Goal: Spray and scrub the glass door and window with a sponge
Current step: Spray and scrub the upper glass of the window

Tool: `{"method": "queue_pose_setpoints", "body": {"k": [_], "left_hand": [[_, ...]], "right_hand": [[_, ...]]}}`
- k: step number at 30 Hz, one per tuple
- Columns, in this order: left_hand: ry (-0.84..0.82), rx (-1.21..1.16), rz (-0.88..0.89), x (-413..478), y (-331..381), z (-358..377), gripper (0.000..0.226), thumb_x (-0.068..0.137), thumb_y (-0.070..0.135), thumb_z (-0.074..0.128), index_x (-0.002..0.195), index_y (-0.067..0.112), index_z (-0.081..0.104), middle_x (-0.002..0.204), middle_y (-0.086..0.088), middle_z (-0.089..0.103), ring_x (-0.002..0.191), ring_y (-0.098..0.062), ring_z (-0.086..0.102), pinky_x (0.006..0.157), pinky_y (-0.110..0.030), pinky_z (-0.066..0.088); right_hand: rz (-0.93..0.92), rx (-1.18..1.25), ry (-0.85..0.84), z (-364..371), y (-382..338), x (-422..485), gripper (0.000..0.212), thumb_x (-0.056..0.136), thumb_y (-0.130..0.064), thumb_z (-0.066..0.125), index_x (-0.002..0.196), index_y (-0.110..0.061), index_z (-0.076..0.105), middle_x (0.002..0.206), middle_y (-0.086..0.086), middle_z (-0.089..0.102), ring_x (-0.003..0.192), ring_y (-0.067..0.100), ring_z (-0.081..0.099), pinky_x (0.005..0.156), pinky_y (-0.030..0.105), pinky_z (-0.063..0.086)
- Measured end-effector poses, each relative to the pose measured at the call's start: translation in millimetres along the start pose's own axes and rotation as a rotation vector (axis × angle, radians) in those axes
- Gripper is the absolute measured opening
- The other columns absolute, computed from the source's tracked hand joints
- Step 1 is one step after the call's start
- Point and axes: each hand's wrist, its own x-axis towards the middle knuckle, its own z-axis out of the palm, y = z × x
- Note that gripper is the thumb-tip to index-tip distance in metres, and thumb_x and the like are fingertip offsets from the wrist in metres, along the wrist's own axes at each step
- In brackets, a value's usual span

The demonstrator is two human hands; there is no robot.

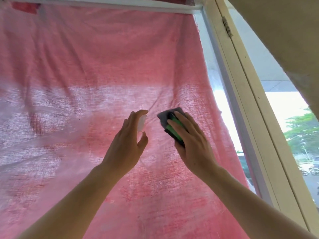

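Note:
A pink cloth (86, 66) hangs behind the glass pane and fills most of the view. My left hand (127, 142) holds a small clear spray bottle (142, 123), fingers curled round it with the index finger on top. To its right, my right hand (189, 140) grips a scrubber with a green handle and a grey-black sponge pad (165, 116), held up against the glass. Most of the bottle is hidden by my left hand.
A cream frame (245, 94) with a hinge (227, 26) runs down the right side. A bare strip of glass (224, 107) shows beside it, with trees and a street outside. A beige curtain (284, 31) hangs at the upper right.

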Motion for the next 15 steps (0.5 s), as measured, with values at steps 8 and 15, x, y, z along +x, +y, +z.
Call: {"method": "queue_pose_setpoints", "body": {"k": [8,15], "left_hand": [[-0.008,-0.028,-0.019,-9,4,1,0.06,0.095,0.017,0.056,0.141,0.036,0.024,0.149,0.003,0.039,0.126,-0.028,0.051,0.096,-0.046,0.05],[-0.035,-0.006,-0.001,-26,-7,-4,0.061,0.096,0.021,0.053,0.136,0.048,0.016,0.153,0.001,0.034,0.133,-0.027,0.044,0.1,-0.053,0.046]], "right_hand": [[0.225,-0.084,0.067,-25,47,33,0.054,0.088,-0.002,0.061,0.139,-0.01,0.048,0.15,0.01,0.038,0.139,0.032,0.032,0.112,0.052,0.032],[0.266,-0.079,0.078,7,19,100,0.05,0.092,-0.01,0.056,0.141,-0.013,0.045,0.153,0.007,0.032,0.143,0.027,0.023,0.116,0.047,0.025]]}}
